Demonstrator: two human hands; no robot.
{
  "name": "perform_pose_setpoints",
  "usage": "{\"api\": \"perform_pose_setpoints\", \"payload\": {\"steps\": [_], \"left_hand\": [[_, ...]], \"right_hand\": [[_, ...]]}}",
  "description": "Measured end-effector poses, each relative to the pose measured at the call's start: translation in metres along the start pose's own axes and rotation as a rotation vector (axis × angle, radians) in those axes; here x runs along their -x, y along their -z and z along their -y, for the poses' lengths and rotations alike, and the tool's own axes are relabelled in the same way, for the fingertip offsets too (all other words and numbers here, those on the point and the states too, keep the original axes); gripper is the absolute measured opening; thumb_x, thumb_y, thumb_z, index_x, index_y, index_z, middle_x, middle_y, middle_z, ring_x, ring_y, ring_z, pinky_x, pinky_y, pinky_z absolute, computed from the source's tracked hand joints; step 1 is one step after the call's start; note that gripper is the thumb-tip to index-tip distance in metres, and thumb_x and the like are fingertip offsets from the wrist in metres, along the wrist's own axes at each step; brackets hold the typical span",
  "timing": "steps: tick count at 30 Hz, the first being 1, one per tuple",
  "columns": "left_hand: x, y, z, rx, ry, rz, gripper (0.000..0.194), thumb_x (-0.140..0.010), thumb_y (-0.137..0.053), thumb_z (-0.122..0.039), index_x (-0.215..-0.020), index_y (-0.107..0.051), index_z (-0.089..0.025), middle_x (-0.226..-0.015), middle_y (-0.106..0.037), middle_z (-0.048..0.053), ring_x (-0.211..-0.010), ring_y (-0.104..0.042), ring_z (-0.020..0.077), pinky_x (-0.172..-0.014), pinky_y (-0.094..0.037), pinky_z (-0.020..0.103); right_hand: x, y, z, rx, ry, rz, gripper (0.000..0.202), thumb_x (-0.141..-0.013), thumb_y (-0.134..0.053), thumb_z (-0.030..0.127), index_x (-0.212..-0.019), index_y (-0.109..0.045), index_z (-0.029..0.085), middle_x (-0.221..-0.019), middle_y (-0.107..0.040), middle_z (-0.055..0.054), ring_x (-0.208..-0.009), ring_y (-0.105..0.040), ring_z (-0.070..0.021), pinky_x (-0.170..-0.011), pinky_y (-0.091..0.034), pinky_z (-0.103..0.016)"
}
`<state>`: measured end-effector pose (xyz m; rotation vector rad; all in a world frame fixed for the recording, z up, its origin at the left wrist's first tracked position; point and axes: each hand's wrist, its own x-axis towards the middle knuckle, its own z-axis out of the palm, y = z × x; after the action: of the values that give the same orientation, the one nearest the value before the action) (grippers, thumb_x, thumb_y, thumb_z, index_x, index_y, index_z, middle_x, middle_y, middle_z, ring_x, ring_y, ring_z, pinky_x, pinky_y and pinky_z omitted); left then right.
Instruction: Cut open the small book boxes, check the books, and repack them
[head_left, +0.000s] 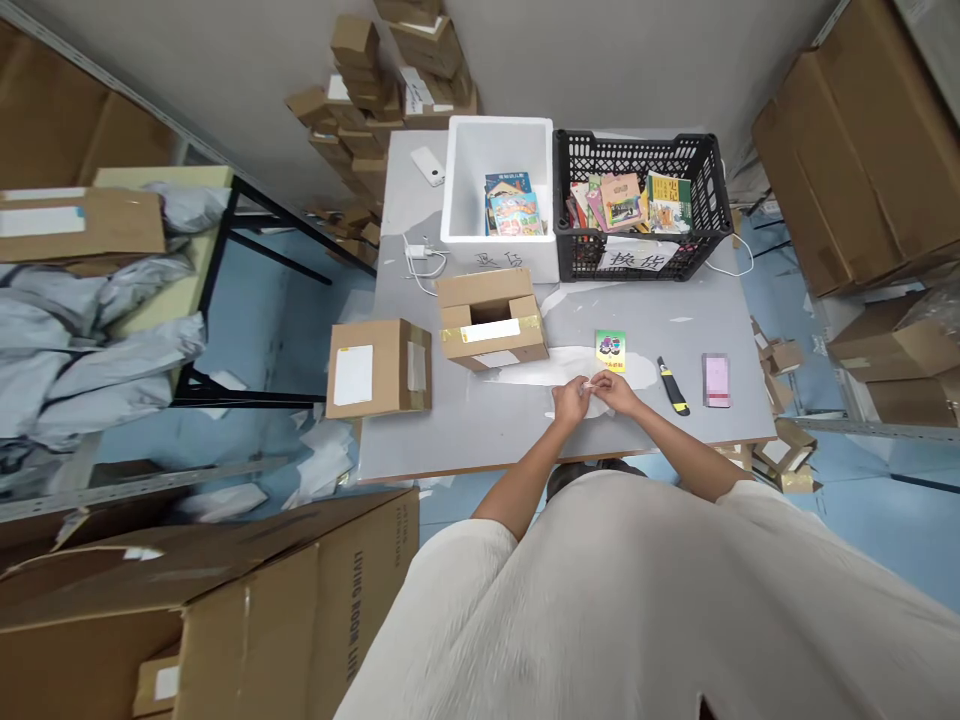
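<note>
Near the front of the table, my left hand [571, 402] and my right hand [615, 392] meet, fingertips pinched on a small white piece [588, 386] that looks like paper. What it is exactly is too small to tell. Just beyond my right hand lies a small green and yellow book [610, 350], flat on the table. To the right rest a black and yellow utility knife [673, 388] and a phone with a pink screen [716, 380]. An opened cardboard box [495, 345] stands to the left of my hands.
A closed carton [379, 368] sits at the table's left edge. Along the back are a white foam box [500, 140] and a black crate [641, 262], both holding books. A white cable [420, 270] lies left of the foam box. Large cartons [300, 620] crowd the floor behind left.
</note>
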<state>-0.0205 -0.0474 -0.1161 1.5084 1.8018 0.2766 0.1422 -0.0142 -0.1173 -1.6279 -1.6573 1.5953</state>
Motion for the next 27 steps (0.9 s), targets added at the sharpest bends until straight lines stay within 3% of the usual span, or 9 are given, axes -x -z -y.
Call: {"api": "perform_pose_setpoints", "payload": {"steps": [3, 8, 10, 13, 17, 23, 27], "left_hand": [[0.000, 0.028, -0.001, 0.032, -0.048, -0.069, 0.033, -0.105, -0.055, -0.024, -0.131, -0.075, -0.028, -0.115, -0.083, 0.004, -0.115, -0.075, 0.0274, -0.117, -0.045, 0.042], [0.002, 0.082, -0.008, 0.057, -0.222, -0.237, 0.030, -0.105, -0.057, -0.025, -0.128, -0.077, -0.028, -0.129, -0.076, 0.006, -0.123, -0.068, 0.0268, -0.112, -0.049, 0.040], [0.001, 0.105, -0.011, 0.015, -0.230, -0.363, 0.028, -0.105, -0.060, -0.029, -0.126, -0.078, -0.028, -0.133, -0.070, 0.009, -0.128, -0.064, 0.0304, -0.112, -0.049, 0.044], [-0.003, 0.138, -0.009, 0.054, -0.277, -0.487, 0.028, -0.107, -0.058, -0.030, -0.127, -0.077, -0.025, -0.129, -0.063, 0.011, -0.116, -0.067, 0.0273, -0.102, -0.054, 0.040], [-0.015, 0.174, 0.007, 0.144, -0.352, -0.627, 0.025, -0.108, -0.054, -0.029, -0.123, -0.074, -0.023, -0.126, -0.062, 0.009, -0.113, -0.067, 0.0231, -0.102, -0.055, 0.034], [-0.039, 0.203, 0.055, 0.182, -0.259, -0.618, 0.019, -0.107, -0.054, -0.027, -0.114, -0.071, -0.023, -0.118, -0.070, 0.010, -0.108, -0.069, 0.0239, -0.101, -0.057, 0.035], [-0.049, 0.206, 0.081, 0.153, -0.157, -0.555, 0.035, -0.103, -0.047, -0.016, -0.131, -0.067, -0.023, -0.129, -0.072, 0.011, -0.123, -0.068, 0.0264, -0.111, -0.054, 0.041]], "right_hand": [[-0.001, 0.011, 0.020, 0.110, 0.094, -0.034, 0.048, -0.087, -0.072, 0.031, -0.135, -0.067, 0.024, -0.110, -0.074, -0.005, -0.096, -0.069, -0.0207, -0.097, -0.057, -0.035], [-0.015, 0.019, 0.071, 0.333, 0.304, -0.121, 0.027, -0.098, -0.068, 0.034, -0.118, -0.079, 0.022, -0.104, -0.069, -0.007, -0.101, -0.066, -0.0246, -0.098, -0.054, -0.036], [-0.023, 0.015, 0.096, 0.387, 0.377, -0.209, 0.026, -0.101, -0.065, 0.036, -0.118, -0.081, 0.022, -0.104, -0.067, -0.008, -0.102, -0.065, -0.0255, -0.097, -0.054, -0.035], [-0.035, 0.003, 0.133, 0.438, 0.477, -0.326, 0.030, -0.105, -0.061, 0.038, -0.122, -0.081, 0.023, -0.108, -0.065, -0.009, -0.104, -0.065, -0.0267, -0.096, -0.053, -0.035], [-0.055, -0.022, 0.178, 0.475, 0.575, -0.332, 0.033, -0.109, -0.053, 0.034, -0.127, -0.079, 0.024, -0.110, -0.068, -0.010, -0.103, -0.066, -0.0265, -0.097, -0.052, -0.034], [-0.096, -0.067, 0.207, 0.521, 0.654, -0.203, 0.041, -0.107, -0.047, 0.025, -0.139, -0.073, 0.020, -0.129, -0.070, -0.013, -0.121, -0.064, -0.0287, -0.110, -0.049, -0.038], [-0.116, -0.090, 0.204, 0.669, 0.586, -0.061, 0.048, -0.100, -0.056, 0.026, -0.145, -0.068, 0.019, -0.138, -0.067, -0.016, -0.130, -0.057, -0.0347, -0.115, -0.045, -0.048]]}}
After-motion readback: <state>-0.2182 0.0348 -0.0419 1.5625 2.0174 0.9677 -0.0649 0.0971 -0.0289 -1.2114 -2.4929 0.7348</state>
